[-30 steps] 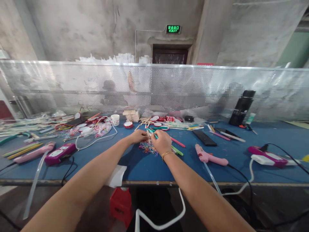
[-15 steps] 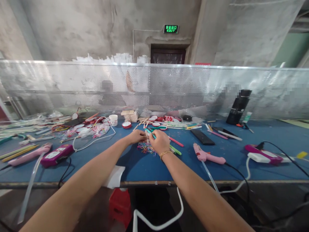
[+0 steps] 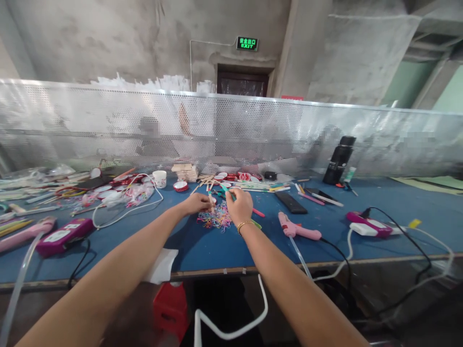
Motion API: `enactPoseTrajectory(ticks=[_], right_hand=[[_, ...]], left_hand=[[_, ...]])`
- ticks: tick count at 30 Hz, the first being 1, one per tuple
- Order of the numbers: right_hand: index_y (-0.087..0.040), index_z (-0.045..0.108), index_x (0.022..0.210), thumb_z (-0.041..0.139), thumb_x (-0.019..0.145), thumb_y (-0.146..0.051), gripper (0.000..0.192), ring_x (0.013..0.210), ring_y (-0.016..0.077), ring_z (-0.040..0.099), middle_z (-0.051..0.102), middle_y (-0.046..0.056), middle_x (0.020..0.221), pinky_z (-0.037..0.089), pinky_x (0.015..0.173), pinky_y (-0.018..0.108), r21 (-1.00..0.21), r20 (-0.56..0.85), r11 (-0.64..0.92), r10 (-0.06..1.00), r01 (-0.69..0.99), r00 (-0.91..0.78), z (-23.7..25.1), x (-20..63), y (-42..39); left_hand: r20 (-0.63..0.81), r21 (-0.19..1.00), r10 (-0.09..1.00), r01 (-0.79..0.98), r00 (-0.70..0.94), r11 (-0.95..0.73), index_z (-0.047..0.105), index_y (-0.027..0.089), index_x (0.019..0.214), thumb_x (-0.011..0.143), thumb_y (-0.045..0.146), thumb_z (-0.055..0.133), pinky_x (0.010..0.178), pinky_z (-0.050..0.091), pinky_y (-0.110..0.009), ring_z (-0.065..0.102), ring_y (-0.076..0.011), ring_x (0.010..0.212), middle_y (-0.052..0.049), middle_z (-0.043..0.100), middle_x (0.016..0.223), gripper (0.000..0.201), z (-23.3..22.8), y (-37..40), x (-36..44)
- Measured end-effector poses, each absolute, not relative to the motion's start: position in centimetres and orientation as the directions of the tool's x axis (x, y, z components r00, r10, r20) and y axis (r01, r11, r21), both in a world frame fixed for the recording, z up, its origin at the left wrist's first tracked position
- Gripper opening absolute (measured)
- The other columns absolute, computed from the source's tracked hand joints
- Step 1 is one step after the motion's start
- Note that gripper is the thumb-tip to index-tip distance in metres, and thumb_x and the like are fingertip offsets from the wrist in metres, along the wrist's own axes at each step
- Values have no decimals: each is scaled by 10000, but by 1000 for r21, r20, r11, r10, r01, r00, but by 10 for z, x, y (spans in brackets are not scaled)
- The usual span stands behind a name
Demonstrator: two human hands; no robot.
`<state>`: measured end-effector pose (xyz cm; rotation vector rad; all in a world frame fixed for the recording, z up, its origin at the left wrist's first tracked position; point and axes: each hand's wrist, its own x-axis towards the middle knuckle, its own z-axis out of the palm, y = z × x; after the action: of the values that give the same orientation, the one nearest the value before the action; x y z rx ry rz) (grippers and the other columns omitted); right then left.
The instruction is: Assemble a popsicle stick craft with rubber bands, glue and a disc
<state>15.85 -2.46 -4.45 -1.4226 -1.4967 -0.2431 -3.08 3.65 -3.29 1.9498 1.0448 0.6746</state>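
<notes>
A: Currently, left hand (image 3: pixel 195 203) pinches a wooden craft stick (image 3: pixel 211 200); right hand (image 3: pixel 238 206) closed on a teal pen (image 3: pixel 227 192).

B: Both above rubber bands (image 3: pixel 216 220) on tabletop (image 3: pixel 325 231). Stick likely light, stiff; hold mid-shaft.

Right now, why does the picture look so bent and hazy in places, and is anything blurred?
Head view: the wide lens bows the blue table edge and stretches both forearms; soft, even light throws only a faint shadow under the left hand; the perforated screen glares pale, and patches behind it are blurred; the right hand and rubber bands stay fairly sharp.
</notes>
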Motion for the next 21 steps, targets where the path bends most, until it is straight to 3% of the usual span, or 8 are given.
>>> enactPoseTrajectory(ticks=[5,9,14,21], right_hand=[[-236,743,879,609,850,-336,170,926,191,613,721,49,958,409,856,291,-521,565,61,773,851,290,-9,183,-26],[-233,760,814,654,792,-284,120,868,193,648,739,62,914,430,760,270,-304,411,-14,900,953,144,16,211,-39],[-163,763,950,644,787,-218,210,992,273,653,730,166,990,449,812,324,-4,348,-134,929,991,127,9,237,-59],[-176,759,998,594,812,-155,250,1046,294,643,717,178,1043,461,812,353,71,313,-140,943,988,111,-13,243,-59]], left_hand=[[93,825,836,428,540,-369,716,128,696,691,390,709,517,373,-225,494,-90,520,-30,652,630,263,-35,41,-33],[122,798,806,426,579,-426,721,132,674,712,411,693,527,373,-224,486,-91,534,-33,656,650,284,-33,39,-33],[135,743,808,481,574,-465,712,140,650,706,437,681,534,380,-218,489,-95,533,-18,647,631,304,-25,32,-31],[108,748,824,500,557,-436,715,130,690,680,406,687,553,397,-221,514,-99,550,-28,665,665,277,-21,30,-30]])
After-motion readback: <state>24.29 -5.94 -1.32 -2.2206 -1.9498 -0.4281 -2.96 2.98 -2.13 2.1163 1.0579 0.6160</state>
